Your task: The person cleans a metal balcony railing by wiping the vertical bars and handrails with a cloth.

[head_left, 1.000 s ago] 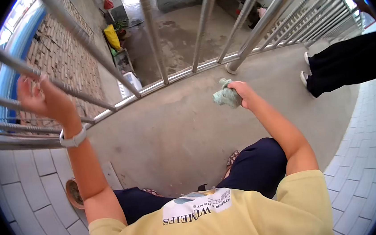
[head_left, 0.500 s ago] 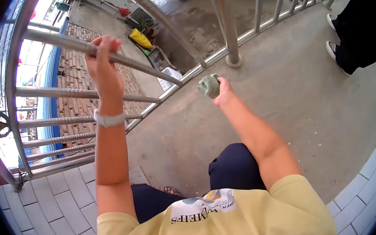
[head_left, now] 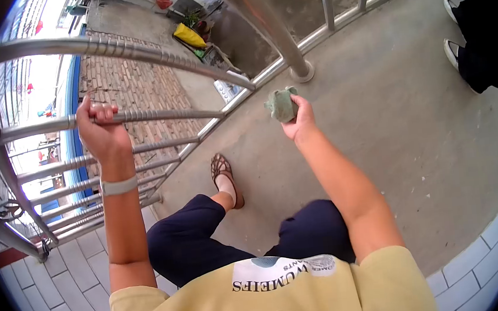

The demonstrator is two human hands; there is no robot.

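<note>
My left hand is wrapped round a ribbed metal railing bar, its fingers curled over the top. A pale band circles that wrist. Out in front over the concrete floor, my right hand grips a crumpled grey-green cloth, thumb on its near side. The cloth is bunched up and hangs free of the railing. A thick upright post stands just beyond it.
Concrete floor runs along the railing, with white tiles at lower left. Another person's dark trousers and shoes are at right. My sandalled foot is near the railing base. A yellow bag lies beyond the bars.
My left hand has shifted from one railing bar to the neighbouring one. My foot has stepped forward into view. The right hand still holds the cloth, and the view has moved along the railing.
</note>
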